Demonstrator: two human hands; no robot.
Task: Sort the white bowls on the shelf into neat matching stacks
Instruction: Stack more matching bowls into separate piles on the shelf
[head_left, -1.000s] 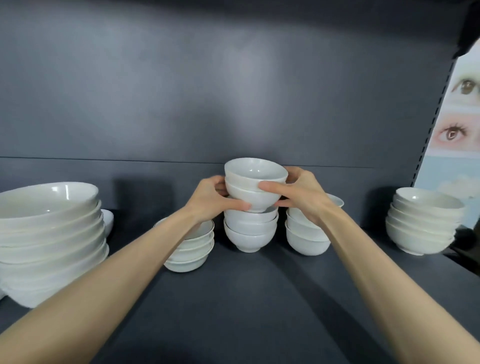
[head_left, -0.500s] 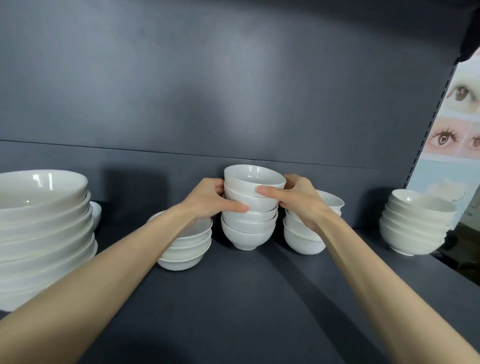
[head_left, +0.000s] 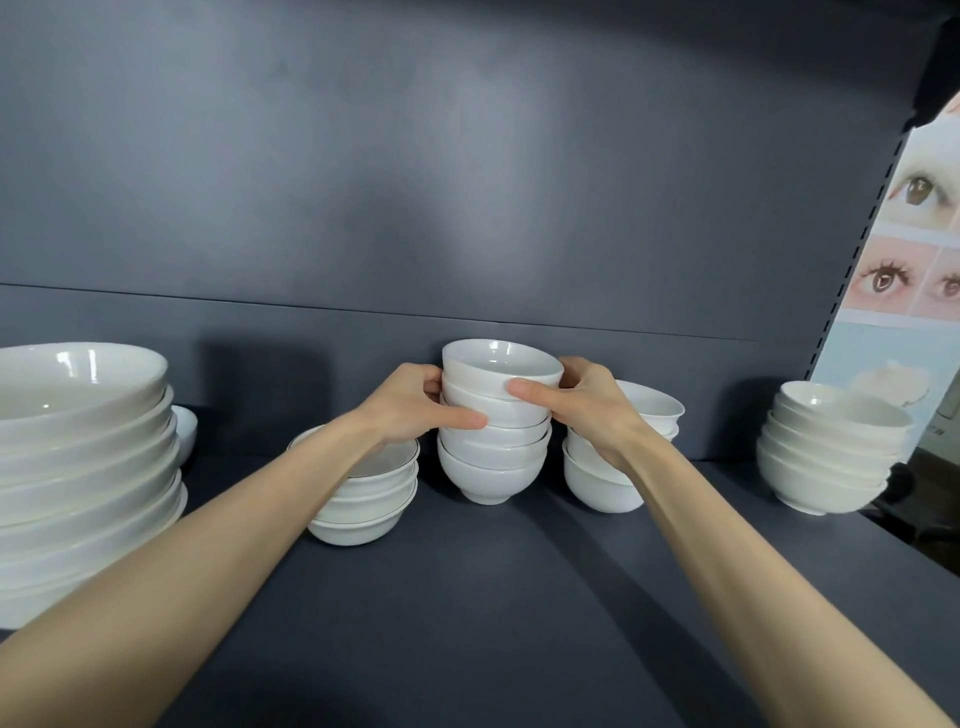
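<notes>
Dark grey shelf (head_left: 467, 597) with a matching back panel (head_left: 467, 182); a poster of eyes (head_left: 914, 249) leans at the right edge. The centre stack (head_left: 493, 467) of small, deep, glossy white bowls stands mid-shelf, between a low rimmed stack (head_left: 363, 499) and another small stack (head_left: 602, 483). The left hand (head_left: 415, 405) and right hand (head_left: 592, 405) clasp its upper bowls, fingers (head_left: 571, 366) curled round them. Large bowls (head_left: 83, 467) sit far left, a further stack (head_left: 831, 452) far right.

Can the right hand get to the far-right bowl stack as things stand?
Probably yes: bare shelf lies between the right hand and the far-right stack, but it grips the centre stack now.
</notes>
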